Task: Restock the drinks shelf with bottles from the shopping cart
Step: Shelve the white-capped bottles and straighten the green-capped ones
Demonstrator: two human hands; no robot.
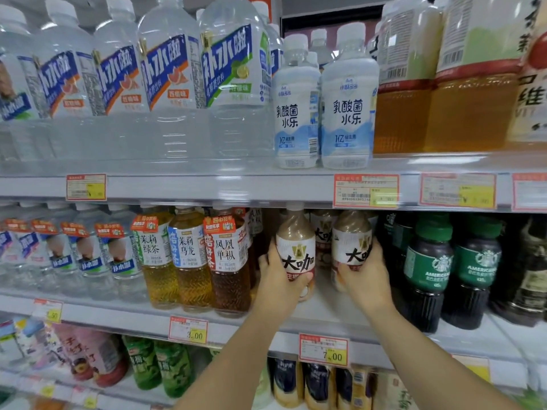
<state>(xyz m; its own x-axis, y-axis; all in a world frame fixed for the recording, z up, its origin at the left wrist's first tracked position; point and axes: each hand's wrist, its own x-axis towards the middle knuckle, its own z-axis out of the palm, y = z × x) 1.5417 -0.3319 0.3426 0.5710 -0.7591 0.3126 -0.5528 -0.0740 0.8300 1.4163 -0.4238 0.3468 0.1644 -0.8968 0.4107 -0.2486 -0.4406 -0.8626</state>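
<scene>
A tall drinks shelf [207,187] filled the view, its grey metal boards edged with clear plastic rails. On the top board stood big, ribbed, see-through water bottles [174,78] with blue labels, and to the right large amber tea bottles [408,108]. Between them were two smaller opaque white bottles [346,108]. On the middle board [325,309], a row of slim tea bottles [228,261] with yellow to brown liquid stood left of a gap. Squat dark coffee bottles [429,267] with green labels and caps stood to its right. In that gap the person held two upright milk tea bottles, long axes vertical, smooth rounded plastic with beige liquid and white wrap labels. The left hand [281,279] gripped the left milk tea bottle [296,247] low down, thumb across the front. The right hand [364,279] curled around the right milk tea bottle [352,247] from its outer side. Each bottle lay just ahead of its own hand, deeper into the shelf, with more of the same kind close behind. It was unclear whether their bases touched the board. The next move probably turned on sliding both straight back without knocking the neighbours. Small red and yellow price tags [323,349] hung on the rails. The shopping cart was not in view.
</scene>
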